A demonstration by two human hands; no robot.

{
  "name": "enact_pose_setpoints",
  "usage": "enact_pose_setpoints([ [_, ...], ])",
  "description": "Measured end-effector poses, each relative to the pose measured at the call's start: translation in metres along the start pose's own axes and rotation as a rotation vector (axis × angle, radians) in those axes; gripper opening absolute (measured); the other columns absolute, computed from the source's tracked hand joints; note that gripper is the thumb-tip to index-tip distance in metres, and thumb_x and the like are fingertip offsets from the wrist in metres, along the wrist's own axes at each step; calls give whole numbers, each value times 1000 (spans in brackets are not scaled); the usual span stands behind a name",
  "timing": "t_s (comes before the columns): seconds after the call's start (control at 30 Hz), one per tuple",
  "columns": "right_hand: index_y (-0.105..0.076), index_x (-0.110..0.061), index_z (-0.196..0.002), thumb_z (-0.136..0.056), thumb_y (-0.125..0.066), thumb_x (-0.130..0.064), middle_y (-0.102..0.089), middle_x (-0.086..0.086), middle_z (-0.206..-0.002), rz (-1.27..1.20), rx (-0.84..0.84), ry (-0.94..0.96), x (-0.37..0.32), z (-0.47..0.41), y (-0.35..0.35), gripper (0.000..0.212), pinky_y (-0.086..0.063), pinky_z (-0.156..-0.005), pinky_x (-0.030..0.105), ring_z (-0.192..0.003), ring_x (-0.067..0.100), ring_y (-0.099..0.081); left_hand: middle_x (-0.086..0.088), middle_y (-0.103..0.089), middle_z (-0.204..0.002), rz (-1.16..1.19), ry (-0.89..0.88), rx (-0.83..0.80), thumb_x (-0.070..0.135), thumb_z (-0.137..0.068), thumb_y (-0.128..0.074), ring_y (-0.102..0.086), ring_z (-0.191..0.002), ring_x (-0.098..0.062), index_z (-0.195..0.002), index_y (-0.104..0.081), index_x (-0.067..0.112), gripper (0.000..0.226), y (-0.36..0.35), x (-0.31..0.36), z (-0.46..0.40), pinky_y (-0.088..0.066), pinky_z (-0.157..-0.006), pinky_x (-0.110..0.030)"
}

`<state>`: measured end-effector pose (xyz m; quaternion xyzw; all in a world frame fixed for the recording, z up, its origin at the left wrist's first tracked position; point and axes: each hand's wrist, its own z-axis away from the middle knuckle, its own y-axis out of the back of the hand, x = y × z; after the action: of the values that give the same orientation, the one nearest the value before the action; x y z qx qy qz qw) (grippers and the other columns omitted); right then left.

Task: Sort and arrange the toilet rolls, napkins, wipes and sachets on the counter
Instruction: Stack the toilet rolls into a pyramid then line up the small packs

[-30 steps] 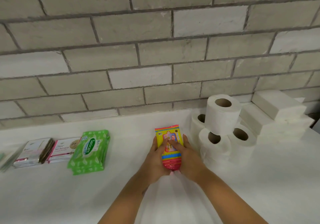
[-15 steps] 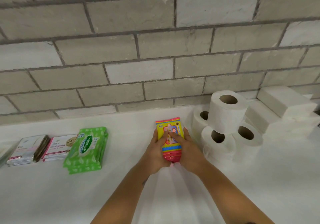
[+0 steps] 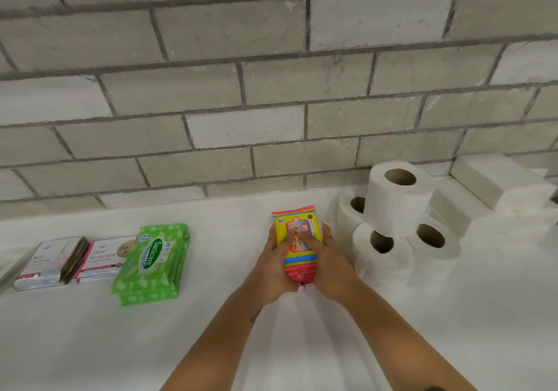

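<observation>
A stack of red and yellow wipes packs (image 3: 295, 217) lies on the white counter (image 3: 302, 345) in the middle. My left hand (image 3: 273, 266) grips its left side and my right hand (image 3: 327, 265) grips its right side, thumbs on top. Several toilet rolls (image 3: 398, 200) are piled just to the right. White napkin stacks (image 3: 498, 179) sit behind them at the far right. Green Sanicare wipes packs (image 3: 152, 263) are stacked at the left. Dove sachets (image 3: 104, 259) and more sachets (image 3: 49, 265) lie further left.
A grey brick wall (image 3: 271, 88) runs along the back of the counter. Bare counter lies between the green packs and my hands, and in front near me.
The view has tilted slightly down and shifted; my hands and the red and yellow packs stay in about the same place beside the toilet rolls.
</observation>
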<state>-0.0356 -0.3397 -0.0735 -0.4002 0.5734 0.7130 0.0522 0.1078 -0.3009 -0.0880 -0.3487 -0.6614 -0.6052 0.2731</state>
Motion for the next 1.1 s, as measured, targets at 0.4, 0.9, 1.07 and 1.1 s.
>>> enact_pose_setpoints([
  [0.4,1,-31,-150,-78,-67,-35,13,0,-158,165,-12,-135,-21,8,7,99,-4,-117,42,-146,25,12,-4,-7,-159,-139,41,-22,29,-58,-81,27,-136,-4,-147,0,26,121,10,5,9,2,-94,10],
  [0.9,-38,-21,-142,-91,-58,-21,-31,-1,-153,-220,257,138,-94,42,1,55,-29,-112,30,-140,14,-28,12,-55,-130,64,143,588,19,-91,-59,-50,-123,-4,-130,-51,22,40,67,41,97,-41,-101,-22],
  [1.07,-35,-18,-144,-92,-57,-26,-30,-1,-153,-216,209,166,-124,48,-24,57,-22,-110,23,-139,15,-32,8,-56,-128,90,198,666,17,-91,-59,-51,-122,-9,-127,-54,18,37,99,25,130,-40,-101,-23],
  [1.1,-35,-19,-144,-92,-57,-27,-30,-1,-153,-223,206,162,-131,48,-28,57,-24,-109,22,-138,16,-34,6,-57,-128,70,205,675,16,-91,-59,-52,-122,-9,-127,-54,16,37,108,22,135,-40,-101,-23],
])
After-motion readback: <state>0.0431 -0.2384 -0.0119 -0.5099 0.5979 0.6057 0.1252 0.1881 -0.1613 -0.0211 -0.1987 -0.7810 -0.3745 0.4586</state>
